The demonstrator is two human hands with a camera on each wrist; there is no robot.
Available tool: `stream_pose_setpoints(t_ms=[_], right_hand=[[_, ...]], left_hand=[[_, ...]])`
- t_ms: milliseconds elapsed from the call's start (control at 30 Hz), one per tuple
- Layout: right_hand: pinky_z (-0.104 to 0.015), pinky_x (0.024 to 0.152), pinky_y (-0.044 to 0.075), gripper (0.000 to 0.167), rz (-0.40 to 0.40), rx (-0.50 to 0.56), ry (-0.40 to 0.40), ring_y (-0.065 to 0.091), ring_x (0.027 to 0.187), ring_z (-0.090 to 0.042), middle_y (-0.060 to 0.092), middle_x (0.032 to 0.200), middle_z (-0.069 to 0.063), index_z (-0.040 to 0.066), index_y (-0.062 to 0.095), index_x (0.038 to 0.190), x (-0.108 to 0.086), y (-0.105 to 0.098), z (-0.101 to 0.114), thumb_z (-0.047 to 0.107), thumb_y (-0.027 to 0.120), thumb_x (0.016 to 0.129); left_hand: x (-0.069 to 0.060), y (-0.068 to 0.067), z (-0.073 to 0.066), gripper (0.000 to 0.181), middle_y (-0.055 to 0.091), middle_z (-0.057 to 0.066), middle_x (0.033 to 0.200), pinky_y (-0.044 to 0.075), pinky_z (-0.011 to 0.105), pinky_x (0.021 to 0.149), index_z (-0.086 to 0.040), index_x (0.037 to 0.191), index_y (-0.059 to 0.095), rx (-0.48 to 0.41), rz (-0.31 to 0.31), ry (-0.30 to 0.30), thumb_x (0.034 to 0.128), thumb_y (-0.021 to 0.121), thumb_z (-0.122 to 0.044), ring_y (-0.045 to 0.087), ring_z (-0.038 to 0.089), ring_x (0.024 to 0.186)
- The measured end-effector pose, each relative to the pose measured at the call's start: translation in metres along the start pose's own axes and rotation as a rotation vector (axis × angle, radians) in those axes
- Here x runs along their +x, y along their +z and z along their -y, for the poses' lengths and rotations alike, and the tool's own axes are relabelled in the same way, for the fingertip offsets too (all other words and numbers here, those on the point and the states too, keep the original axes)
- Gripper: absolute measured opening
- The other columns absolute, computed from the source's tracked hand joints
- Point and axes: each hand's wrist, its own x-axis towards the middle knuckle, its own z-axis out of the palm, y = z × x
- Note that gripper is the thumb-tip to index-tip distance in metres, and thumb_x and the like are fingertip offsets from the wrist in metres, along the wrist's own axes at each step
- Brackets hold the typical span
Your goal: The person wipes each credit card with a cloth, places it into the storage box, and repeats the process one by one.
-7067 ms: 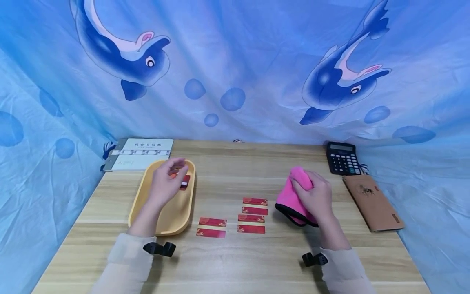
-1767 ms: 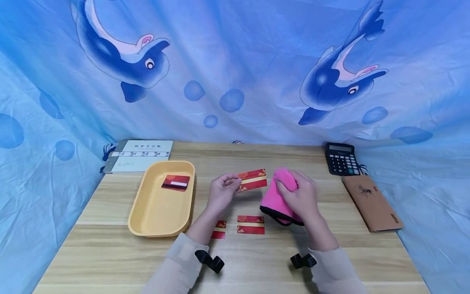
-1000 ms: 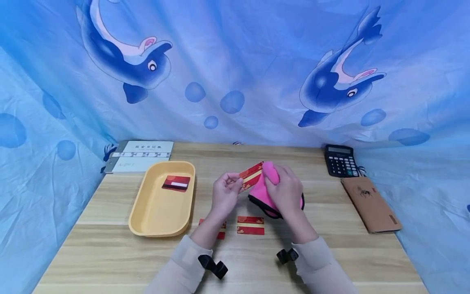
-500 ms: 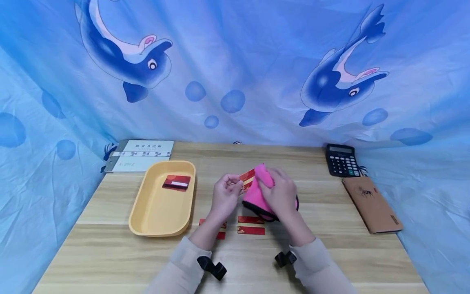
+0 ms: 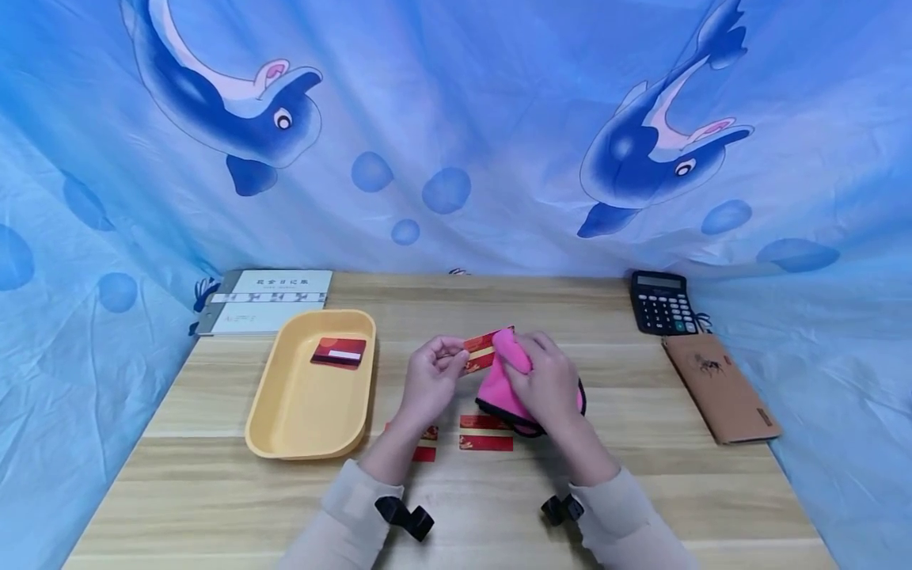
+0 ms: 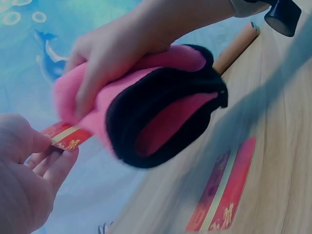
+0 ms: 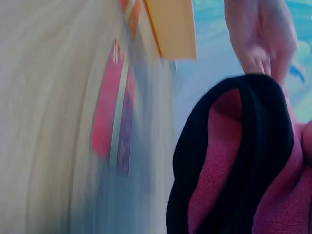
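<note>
Red card (image 5: pixel 478 353) at the centre of the head view, its left end pinched by the left hand (image 5: pixel 433 374). Pink cloth (image 5: pixel 500 390), edged in black and gripped by the right hand (image 5: pixel 547 382), overlaps the card's right portion. Lower centre: second card (image 5: pixel 486 443) flat on the wooden table (image 5: pixel 734 507); third card (image 5: pixel 425 454) partly hidden by the left forearm (image 5: pixel 392 451). Left of centre: yellow tray (image 5: pixel 306 419) containing a fourth card (image 5: pixel 339 350). Right of frame: calculator (image 5: pixel 659 305) just above a brown folder (image 5: pixel 721 388)
</note>
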Motion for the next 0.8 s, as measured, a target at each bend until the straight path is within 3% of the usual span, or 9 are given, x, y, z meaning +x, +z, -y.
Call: stream_pose_setpoints(t_ms=[167, 267, 433, 533, 667, 800], right_hand=[[-0.05, 0.066, 0.059, 0.033, -0.031, -0.039, 0.137, 0.071, 0.083, -0.034, 0.072, 0.101, -0.015, 0.002, 0.077, 0.108, 0.0, -0.007, -0.013, 0.019, 0.085, 0.081], [-0.051, 0.068, 0.059, 0.035, -0.035, -0.004, 0.151, 0.071, 0.084, -0.034, 0.073, 0.101, -0.015, 0.002, 0.077, 0.108, -0.001, -0.01, -0.017, 0.02, 0.086, 0.081], [-0.045, 0.068, 0.059, 0.034, -0.018, 0.096, 0.147, 0.069, 0.083, -0.029, 0.073, 0.098, -0.013, 0.002, 0.077, 0.108, -0.002, -0.01, -0.015, 0.023, 0.086, 0.082], [-0.042, 0.066, 0.058, 0.033, -0.007, 0.132, 0.16, 0.068, 0.082, -0.026, 0.073, 0.097, -0.011, 0.003, 0.077, 0.107, -0.003, -0.009, -0.014, 0.023, 0.086, 0.082], [-0.041, 0.066, 0.058, 0.033, -0.028, 0.147, 0.173, 0.068, 0.082, -0.025, 0.073, 0.097, -0.011, 0.003, 0.077, 0.107, -0.003, -0.008, -0.013, 0.02, 0.087, 0.08], [-0.042, 0.065, 0.058, 0.032, -0.047, 0.163, 0.16, 0.068, 0.08, -0.024, 0.074, 0.096, -0.011, 0.002, 0.077, 0.105, -0.003, -0.008, -0.014, 0.019, 0.087, 0.079]], left_hand=[[0.004, -0.008, 0.002, 0.015, 0.071, 0.014, 0.1, 0.063, 0.034, 0.073, 0.0, 0.11, 0.068, -0.023, -0.095, -0.075, 0.0954, 0.067, 0.0, 0.073, 0.02, 0.086], [0.007, -0.011, 0.003, 0.02, 0.071, 0.013, 0.1, 0.063, 0.041, 0.074, 0.001, 0.115, 0.068, -0.074, -0.128, -0.103, 0.0954, 0.067, 0.0, 0.072, 0.017, 0.083], [0.008, -0.014, 0.004, 0.022, 0.068, 0.013, 0.099, 0.061, 0.051, 0.07, 0.001, 0.118, 0.061, -0.136, -0.13, -0.075, 0.0958, 0.065, 0.004, 0.069, 0.017, 0.074], [0.008, -0.014, 0.004, 0.01, 0.063, 0.012, 0.1, 0.062, 0.047, 0.07, 0.005, 0.107, 0.06, -0.168, -0.142, -0.073, 0.0979, 0.06, 0.006, 0.067, 0.016, 0.071], [0.009, -0.014, 0.005, 0.006, 0.058, 0.013, 0.103, 0.062, 0.031, 0.076, 0.01, 0.101, 0.061, -0.249, -0.154, -0.078, 0.0975, 0.056, 0.01, 0.067, 0.014, 0.076], [0.008, -0.015, 0.005, 0.022, 0.057, 0.01, 0.1, 0.056, 0.018, 0.068, 0.005, 0.107, 0.056, -0.312, -0.146, -0.071, 0.0894, 0.069, 0.006, 0.058, 0.01, 0.078]])
